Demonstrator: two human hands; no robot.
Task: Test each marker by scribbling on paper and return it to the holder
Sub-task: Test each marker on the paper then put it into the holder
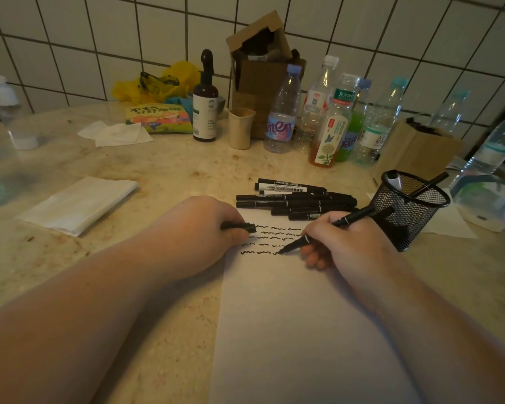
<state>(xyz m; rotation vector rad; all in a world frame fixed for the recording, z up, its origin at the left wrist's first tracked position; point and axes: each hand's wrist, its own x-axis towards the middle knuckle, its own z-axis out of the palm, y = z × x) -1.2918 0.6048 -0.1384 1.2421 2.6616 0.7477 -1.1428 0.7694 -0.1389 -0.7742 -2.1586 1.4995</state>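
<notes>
A white sheet of paper (298,330) lies on the counter with several wavy black scribble lines (277,236) near its top. My right hand (344,243) grips an uncapped black marker (327,230), its tip touching the paper at the end of the lowest line. My left hand (204,228) rests on the paper's left edge and holds a black marker cap (241,227). Several black markers (295,199) lie in a pile just beyond the paper. A black mesh holder (405,211) stands to the right with a few markers in it.
Several plastic bottles (330,118) and a cardboard box (263,71) line the tiled back wall. A dark spray bottle (205,97), a beige cup (240,128), a snack packet (158,118) and folded tissues (79,204) sit to the left on the counter.
</notes>
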